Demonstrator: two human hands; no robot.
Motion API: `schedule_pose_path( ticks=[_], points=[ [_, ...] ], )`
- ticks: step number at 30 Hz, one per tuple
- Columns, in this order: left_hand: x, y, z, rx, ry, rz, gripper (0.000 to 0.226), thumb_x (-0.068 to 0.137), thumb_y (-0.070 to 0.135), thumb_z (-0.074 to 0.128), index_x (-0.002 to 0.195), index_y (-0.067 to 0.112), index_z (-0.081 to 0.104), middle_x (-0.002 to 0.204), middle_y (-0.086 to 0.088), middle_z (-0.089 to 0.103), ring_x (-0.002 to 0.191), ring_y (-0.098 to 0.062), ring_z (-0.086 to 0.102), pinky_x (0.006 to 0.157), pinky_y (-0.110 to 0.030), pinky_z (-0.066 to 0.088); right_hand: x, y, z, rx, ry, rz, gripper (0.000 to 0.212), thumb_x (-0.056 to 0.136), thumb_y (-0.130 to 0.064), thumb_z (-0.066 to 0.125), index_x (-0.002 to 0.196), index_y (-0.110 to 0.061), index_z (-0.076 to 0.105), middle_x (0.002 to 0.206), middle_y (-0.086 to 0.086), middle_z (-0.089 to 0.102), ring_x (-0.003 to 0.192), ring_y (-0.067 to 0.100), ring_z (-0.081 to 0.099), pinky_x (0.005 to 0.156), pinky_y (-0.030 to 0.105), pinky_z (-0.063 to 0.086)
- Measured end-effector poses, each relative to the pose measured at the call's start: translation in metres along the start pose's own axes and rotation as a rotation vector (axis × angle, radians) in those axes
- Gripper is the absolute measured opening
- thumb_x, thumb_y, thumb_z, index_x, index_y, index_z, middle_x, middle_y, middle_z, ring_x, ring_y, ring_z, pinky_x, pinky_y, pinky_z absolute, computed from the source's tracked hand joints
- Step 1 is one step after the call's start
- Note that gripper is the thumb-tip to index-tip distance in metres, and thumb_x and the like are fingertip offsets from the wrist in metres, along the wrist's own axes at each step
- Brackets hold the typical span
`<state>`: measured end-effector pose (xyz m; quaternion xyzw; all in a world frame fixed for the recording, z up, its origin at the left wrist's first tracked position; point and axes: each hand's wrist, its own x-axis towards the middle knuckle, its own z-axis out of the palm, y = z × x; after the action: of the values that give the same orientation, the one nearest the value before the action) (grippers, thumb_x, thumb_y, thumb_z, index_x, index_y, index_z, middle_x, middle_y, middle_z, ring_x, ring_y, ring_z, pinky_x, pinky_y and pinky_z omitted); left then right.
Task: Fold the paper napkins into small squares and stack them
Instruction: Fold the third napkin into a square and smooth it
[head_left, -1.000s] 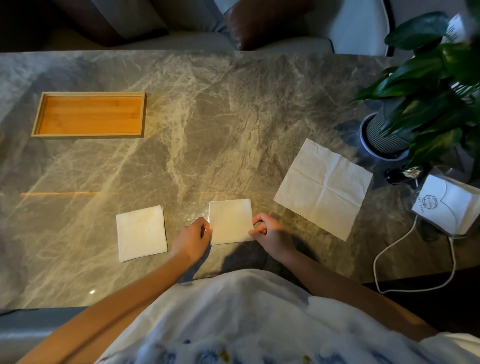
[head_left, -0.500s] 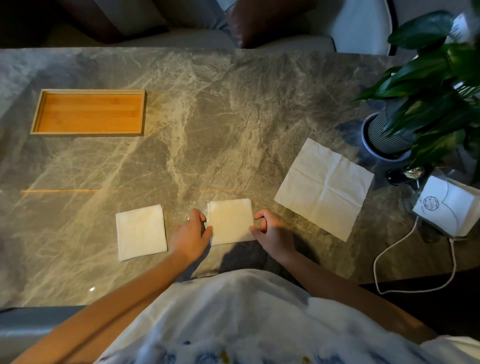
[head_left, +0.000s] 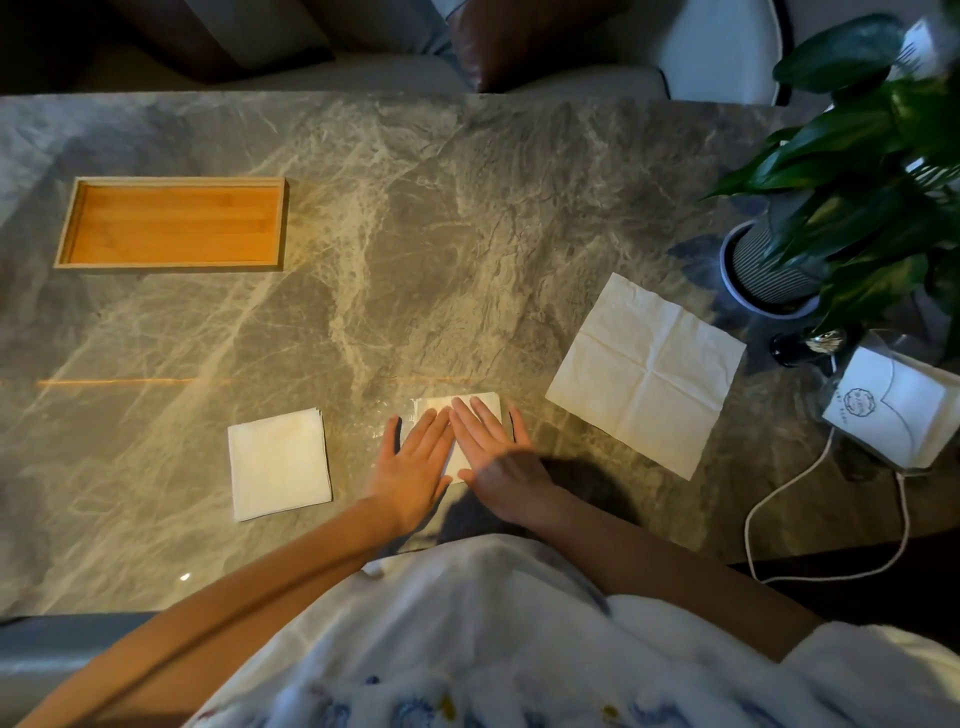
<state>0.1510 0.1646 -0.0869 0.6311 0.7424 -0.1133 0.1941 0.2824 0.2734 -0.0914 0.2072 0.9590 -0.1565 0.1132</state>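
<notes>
Back left of the marble table (head_left: 415, 234): wooden tray (head_left: 171, 223). Nearer the front edge, a folded stack (head_left: 280, 462) of white squares sits on its own. Just rt of it the left hand (head_left: 410, 467) lies flat, fingers straight, pressing the folded napkin (head_left: 483, 405). Right hand (head_left: 493, 457) is the same, flat on top, hands side by side. Napkin's mostly covered, only the far edge shows. Further rt an unfolded napkin (head_left: 644, 369) lies flat w/ creases. Far rt: potted plant (head_left: 763, 270), napkin pack (head_left: 893, 410), white cable (head_left: 779, 499).
</notes>
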Motion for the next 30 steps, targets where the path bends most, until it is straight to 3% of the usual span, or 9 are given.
schedule_pose_path(
  ticks=[5, 13, 16, 18, 21, 24, 27, 30],
  points=[
    [-0.005, -0.019, 0.012, 0.021, -0.044, -0.035, 0.069, 0.099, 0.044, 0.018, 0.138, 0.017, -0.032, 0.153, -0.001, -0.029, 0.145, -0.021, -0.018, 0.115, -0.054, -0.006, -0.009, 0.022, 0.004, 0.02, -0.056, 0.073, 0.079, 0.093, -0.03, 0.056, 0.152, -0.021, 0.006, 0.162, -0.006, 0.002, 0.149, 0.016, -0.001, 0.115, 0.059, 0.008],
    [-0.006, -0.03, 0.011, 0.04, -0.092, -0.037, 0.07, 0.099, 0.045, 0.019, 0.136, 0.018, -0.033, 0.149, 0.001, -0.034, 0.145, -0.02, -0.018, 0.115, -0.055, -0.006, -0.019, 0.046, -0.004, -0.008, -0.097, 0.062, 0.073, 0.096, -0.026, 0.05, 0.152, -0.026, 0.002, 0.162, -0.01, -0.005, 0.148, 0.01, -0.005, 0.118, 0.053, 0.003],
    [-0.005, -0.029, 0.005, 0.04, -0.104, -0.063, 0.073, 0.098, 0.047, 0.025, 0.141, 0.02, -0.027, 0.157, 0.0, -0.024, 0.146, -0.021, -0.015, 0.115, -0.054, -0.003, -0.016, 0.045, -0.008, 0.028, -0.15, 0.083, 0.075, 0.097, -0.024, 0.049, 0.152, -0.029, -0.002, 0.161, -0.013, -0.012, 0.147, 0.009, -0.011, 0.118, 0.052, -0.002],
    [-0.004, -0.028, -0.002, 0.022, -0.089, -0.115, 0.077, 0.095, 0.052, 0.034, 0.148, 0.022, -0.013, 0.16, -0.001, -0.013, 0.147, -0.024, -0.006, 0.116, -0.053, 0.003, -0.014, 0.043, -0.012, 0.069, -0.174, 0.104, 0.076, 0.096, -0.022, 0.05, 0.152, -0.029, -0.002, 0.16, -0.014, -0.012, 0.147, 0.008, -0.012, 0.118, 0.051, -0.003],
    [-0.001, -0.024, -0.012, -0.001, -0.014, -0.193, 0.081, 0.087, 0.056, 0.05, 0.147, 0.019, 0.009, 0.157, -0.005, 0.011, 0.141, -0.029, 0.017, 0.112, -0.048, 0.019, -0.015, 0.041, -0.015, 0.087, -0.151, 0.105, 0.075, 0.096, -0.023, 0.051, 0.153, -0.028, 0.002, 0.161, -0.013, -0.009, 0.147, 0.008, -0.011, 0.118, 0.052, -0.001],
    [-0.003, -0.018, -0.018, -0.071, 0.025, -0.245, 0.077, 0.084, 0.051, 0.059, 0.14, 0.014, 0.022, 0.142, -0.007, 0.033, 0.124, -0.027, 0.039, 0.099, -0.038, 0.038, -0.017, 0.039, -0.016, 0.101, -0.134, 0.11, 0.074, 0.095, -0.021, 0.05, 0.153, -0.025, 0.004, 0.162, -0.011, -0.007, 0.148, 0.01, -0.009, 0.118, 0.054, 0.0],
    [-0.01, -0.009, -0.015, -0.275, 0.025, -0.215, 0.063, 0.084, 0.031, 0.062, 0.134, 0.013, 0.029, 0.13, -0.009, 0.041, 0.11, -0.028, 0.048, 0.086, -0.037, 0.047, -0.017, 0.037, -0.014, 0.121, -0.125, 0.114, 0.072, 0.095, -0.019, 0.048, 0.153, -0.024, 0.005, 0.162, -0.009, -0.005, 0.148, 0.011, -0.009, 0.118, 0.055, 0.0],
    [-0.016, 0.003, -0.012, -0.652, 0.051, -0.304, 0.063, 0.082, 0.022, 0.064, 0.134, 0.011, 0.029, 0.129, -0.011, 0.042, 0.101, -0.03, 0.055, 0.082, -0.044, 0.05, -0.017, 0.037, -0.01, 0.122, -0.108, 0.12, 0.072, 0.095, -0.018, 0.049, 0.152, -0.023, 0.006, 0.162, -0.008, -0.004, 0.148, 0.012, -0.008, 0.117, 0.054, 0.001]
  ],
)
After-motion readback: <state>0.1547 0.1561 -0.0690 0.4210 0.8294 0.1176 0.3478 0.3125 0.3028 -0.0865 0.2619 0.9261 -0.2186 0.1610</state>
